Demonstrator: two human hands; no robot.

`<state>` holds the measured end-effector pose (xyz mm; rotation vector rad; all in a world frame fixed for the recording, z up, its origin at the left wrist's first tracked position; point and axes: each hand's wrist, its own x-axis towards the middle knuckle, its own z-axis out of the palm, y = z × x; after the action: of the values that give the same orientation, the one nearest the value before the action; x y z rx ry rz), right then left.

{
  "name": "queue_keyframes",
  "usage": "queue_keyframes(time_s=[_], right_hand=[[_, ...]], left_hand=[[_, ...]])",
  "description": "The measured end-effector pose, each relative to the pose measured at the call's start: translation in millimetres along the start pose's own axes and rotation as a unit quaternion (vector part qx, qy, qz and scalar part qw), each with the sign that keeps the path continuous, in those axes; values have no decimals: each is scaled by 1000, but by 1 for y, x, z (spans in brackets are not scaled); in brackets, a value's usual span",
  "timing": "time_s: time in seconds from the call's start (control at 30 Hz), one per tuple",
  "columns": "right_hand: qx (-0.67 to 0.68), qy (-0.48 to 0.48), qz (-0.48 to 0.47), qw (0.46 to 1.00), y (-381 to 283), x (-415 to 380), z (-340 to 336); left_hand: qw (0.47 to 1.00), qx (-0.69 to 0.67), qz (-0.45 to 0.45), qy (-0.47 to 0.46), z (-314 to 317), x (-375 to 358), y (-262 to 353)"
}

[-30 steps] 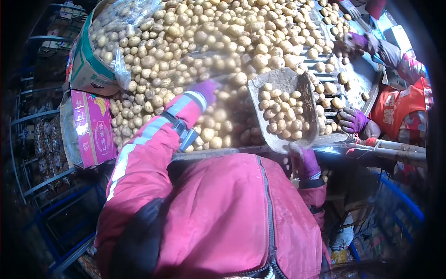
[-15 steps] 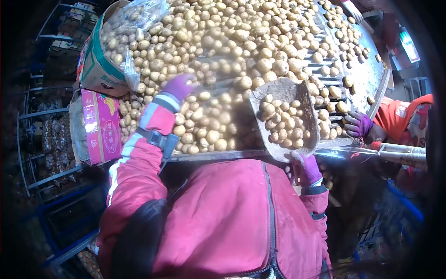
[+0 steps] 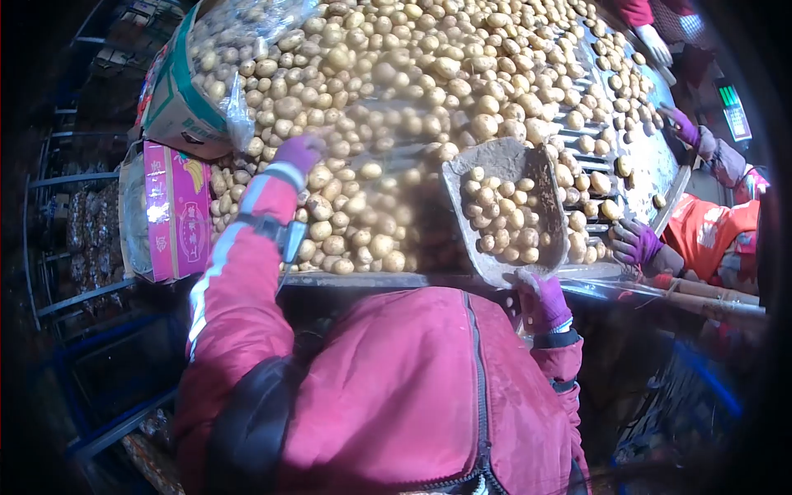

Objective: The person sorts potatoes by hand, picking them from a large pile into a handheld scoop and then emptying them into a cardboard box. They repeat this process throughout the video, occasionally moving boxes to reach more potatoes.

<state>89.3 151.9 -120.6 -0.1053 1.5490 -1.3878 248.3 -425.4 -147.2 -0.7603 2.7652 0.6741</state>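
Note:
My right hand point(image 3: 543, 302), in a purple glove, is closed around the handle end of a worn grey scoop point(image 3: 459, 205). The scoop rests tilted at the table's near edge, and a heap of small potatoes point(image 3: 505, 216) lies in it. Over the potato pile point(image 3: 363, 198), to the left, is my left hand point(image 3: 299, 153), also purple-gloved. It is close to or touching the potatoes there; its fingers are blurred and partly lost against them, so their grip does not show.
On the left stand a pink box point(image 3: 177, 214) and a green-and-white carton point(image 3: 186, 115) with a plastic bag point(image 3: 247, 33). At right, a co-worker's purple-gloved hand point(image 3: 637, 242) rests by the slatted metal table point(image 3: 639, 165). Other people's hands reach in at upper right.
My left hand has shifted slightly left over the pile. My right hand and the scoop stay put. At upper right, a co-worker's purple-gloved hand has come into view over the table's edge.

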Motion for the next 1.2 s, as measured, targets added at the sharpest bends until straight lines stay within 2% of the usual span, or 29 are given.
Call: queue_keyframes(time_s=[0.07, 0.13, 0.2, 0.27, 0.3, 0.33, 0.37, 0.4, 0.43, 0.47, 0.5, 0.53, 0.57, 0.6, 0.67, 0.7, 0.73, 0.77, 0.8, 0.87, 0.93, 0.97, 1.0, 1.07, 1.13, 1.2], right_hand=[[-76, -29, -24, 996, -1, 5, -5], [-73, -60, -25, 995, 2, 14, -8], [-33, -83, -17, 996, 7, 26, -7], [-13, -96, -41, 994, 10, 39, -5], [-13, -104, -66, 992, 12, 46, -4], [-12, -112, -90, 990, 15, 53, -2], [-9, -120, -92, 988, 12, 56, 2], [-61, -120, -95, 986, 3, 54, 6], [-114, -121, -99, 981, -7, 52, 11], [-165, -121, -103, 973, -16, 50, 16], [-310, -125, -118, 935, -40, 42, 23], [-450, -127, -131, 874, -52, 37, 29], [-454, -118, -174, 866, -47, 39, 30], [-458, -104, -217, 856, -38, 44, 28], [-439, -74, -272, 853, -27, 45, 24], [-413, -66, -272, 867, -34, 39, 25], [-388, -51, -287, 874, -29, 39, 25], [-320, -43, -238, 916, -19, 42, 19], [-247, -36, -184, 951, -5, 46, 10], [-141, -19, -97, 985, -1, 34, 12], [-80, 10, -51, 995, -19, 19, 23], [5, 18, -2, 1000, -19, 15, 23], [-25, 23, -20, 999, -22, 10, 27], [-53, 44, -41, 997, -25, -2, 34], [-48, 73, -48, 995, -21, -12, 36], [12, 109, 8, 994, -15, -19, 33]], left_hand=[[986, -158, -36, 33, -39, -59, 31], [940, -315, -119, 47, -54, -110, 3], [927, -317, -196, 44, -67, -172, -29], [872, -338, -348, 62, -75, -239, -38], [852, -372, -368, -4, -74, -282, -111], [903, -187, -358, -145, -66, -309, -139], [912, 4, -301, -278, -60, -334, -164], [790, 411, -148, -430, -51, -347, -154], [821, 356, -286, -343, -43, -371, -166], [845, 241, -407, -250, -50, -366, -128], [849, 122, -499, -124, -59, -357, -82], [904, 26, -426, -34, -65, -331, -24], [942, 9, -335, 28, -47, -309, -21], [973, 60, -194, 111, -6, -297, -63], [984, 100, -98, 110, 19, -240, -23], [985, 122, -86, 88, 20, -218, 5], [974, 194, -81, 79, 44, -197, 0], [957, 257, -102, 84, 59, -179, 3], [976, 115, -133, 125, 44, -167, 38], [974, 57, -75, 208, 88, -139, 25], [992, -58, -83, 78, 67, -118, 75], [984, -135, -14, 116, 71, -106, 92], [975, -151, 18, 164, 93, -89, 91], [984, 14, 75, 158, 96, -64, 130], [990, 94, 18, 101, 98, -38, 178], [990, 70, 37, 118, 115, -9, 215]])
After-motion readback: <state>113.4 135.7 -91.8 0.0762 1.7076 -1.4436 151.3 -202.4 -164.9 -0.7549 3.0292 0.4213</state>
